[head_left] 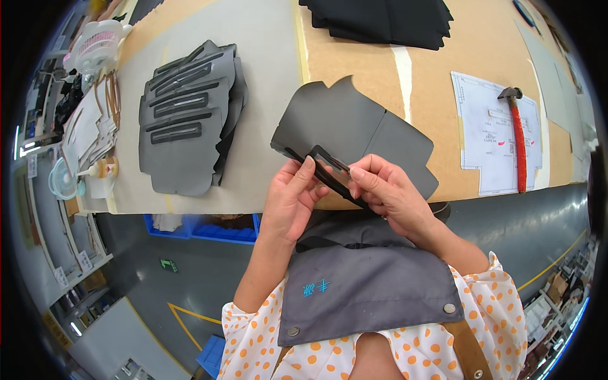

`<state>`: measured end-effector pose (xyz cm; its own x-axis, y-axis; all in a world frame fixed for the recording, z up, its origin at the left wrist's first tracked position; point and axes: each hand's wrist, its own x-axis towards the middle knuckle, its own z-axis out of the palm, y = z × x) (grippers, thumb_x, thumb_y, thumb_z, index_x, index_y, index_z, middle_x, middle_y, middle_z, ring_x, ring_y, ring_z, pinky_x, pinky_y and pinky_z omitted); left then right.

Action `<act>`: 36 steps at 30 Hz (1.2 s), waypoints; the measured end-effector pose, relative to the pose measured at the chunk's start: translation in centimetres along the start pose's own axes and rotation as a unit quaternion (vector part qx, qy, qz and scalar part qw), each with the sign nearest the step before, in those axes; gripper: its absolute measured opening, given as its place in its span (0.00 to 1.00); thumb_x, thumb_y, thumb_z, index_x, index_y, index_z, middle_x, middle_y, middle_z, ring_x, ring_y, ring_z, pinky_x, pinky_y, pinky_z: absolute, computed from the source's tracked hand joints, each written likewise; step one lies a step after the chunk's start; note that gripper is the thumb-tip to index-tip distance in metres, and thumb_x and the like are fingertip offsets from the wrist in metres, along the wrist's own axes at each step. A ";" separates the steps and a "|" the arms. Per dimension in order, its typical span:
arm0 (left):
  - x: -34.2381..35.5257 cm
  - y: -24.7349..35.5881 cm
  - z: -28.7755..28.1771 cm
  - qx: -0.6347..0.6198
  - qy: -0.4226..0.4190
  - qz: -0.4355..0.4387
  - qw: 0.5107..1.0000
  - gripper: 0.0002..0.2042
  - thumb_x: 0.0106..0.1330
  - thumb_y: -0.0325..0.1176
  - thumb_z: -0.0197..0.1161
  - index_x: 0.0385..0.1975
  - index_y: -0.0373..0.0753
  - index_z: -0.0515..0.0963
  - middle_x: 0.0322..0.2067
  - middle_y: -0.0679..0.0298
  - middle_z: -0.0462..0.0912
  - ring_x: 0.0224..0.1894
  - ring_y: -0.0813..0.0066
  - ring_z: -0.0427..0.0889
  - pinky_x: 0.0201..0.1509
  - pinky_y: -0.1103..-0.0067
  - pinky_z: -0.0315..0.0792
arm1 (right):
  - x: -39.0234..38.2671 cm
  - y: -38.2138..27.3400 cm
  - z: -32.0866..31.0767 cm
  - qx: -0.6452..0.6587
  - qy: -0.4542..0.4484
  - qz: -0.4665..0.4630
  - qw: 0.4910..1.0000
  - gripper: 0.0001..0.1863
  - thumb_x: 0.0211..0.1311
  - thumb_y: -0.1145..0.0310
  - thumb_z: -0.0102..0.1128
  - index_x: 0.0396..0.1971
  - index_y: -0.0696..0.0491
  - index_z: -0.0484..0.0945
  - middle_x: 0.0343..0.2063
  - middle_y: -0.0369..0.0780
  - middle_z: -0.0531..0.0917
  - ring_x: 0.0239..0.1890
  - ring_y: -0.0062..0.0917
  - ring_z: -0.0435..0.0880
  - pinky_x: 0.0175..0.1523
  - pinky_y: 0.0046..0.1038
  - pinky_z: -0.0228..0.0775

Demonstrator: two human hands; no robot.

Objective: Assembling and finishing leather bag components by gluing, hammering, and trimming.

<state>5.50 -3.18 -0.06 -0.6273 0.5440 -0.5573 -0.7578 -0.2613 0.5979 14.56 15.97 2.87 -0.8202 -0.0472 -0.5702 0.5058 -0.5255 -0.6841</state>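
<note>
A grey, leather-like cut panel (354, 123) lies partly on the table, its near edge raised at the table's front. Along that edge runs a black slotted strip (324, 180), with a narrow black frame end standing up between my hands. My left hand (292, 197) pinches the strip from the left, thumb on top. From the right, my right hand (394, 193) pinches the frame's other side, fingers closed. How the strip joins the panel is hidden by my fingers. Left of them lies a fanned stack of grey panels (183, 168) with black-edged slots.
Black panels (380, 22) lie at the table's far side. On the right, a red-handled hammer (519, 145) rests on a white paper pattern (472, 136). Farther left are brown-edged pieces (95, 123), a glue bottle (106, 168) and a small fan (98, 47). Blue bins (225, 231) sit below the table.
</note>
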 end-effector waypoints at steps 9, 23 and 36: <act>-0.1 -0.7 0.3 -0.039 -0.031 -0.004 0.999 0.07 0.77 0.36 0.62 0.49 0.44 0.79 0.42 0.70 0.86 0.41 0.82 0.81 0.39 0.81 0.72 | -0.2 0.4 -0.2 0.013 0.003 0.049 0.999 0.15 0.74 0.53 0.62 0.39 0.49 0.77 0.28 0.26 0.79 0.23 0.07 0.61 0.26 0.15 0.49; -0.5 -1.3 1.1 -0.049 -0.028 0.002 0.998 0.08 0.77 0.37 0.62 0.50 0.45 0.78 0.42 0.69 0.86 0.43 0.82 0.82 0.44 0.81 0.73 | -0.4 -0.1 0.8 0.029 0.009 0.023 0.999 0.13 0.75 0.55 0.61 0.39 0.51 0.76 0.28 0.28 0.79 0.26 0.07 0.63 0.31 0.15 0.53; -0.8 -2.1 1.9 -0.094 -0.021 0.027 0.995 0.08 0.77 0.37 0.62 0.50 0.47 0.77 0.44 0.71 0.84 0.46 0.82 0.80 0.51 0.79 0.72 | -0.7 1.2 1.4 0.056 0.034 -0.005 0.998 0.12 0.76 0.57 0.60 0.40 0.51 0.77 0.28 0.28 0.79 0.29 0.09 0.67 0.35 0.15 0.57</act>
<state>7.94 -1.59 0.22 -0.6630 0.5573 -0.4998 -0.7458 -0.4343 0.5051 15.36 14.21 3.07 -0.8032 0.0153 -0.5956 0.4611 -0.6169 -0.6378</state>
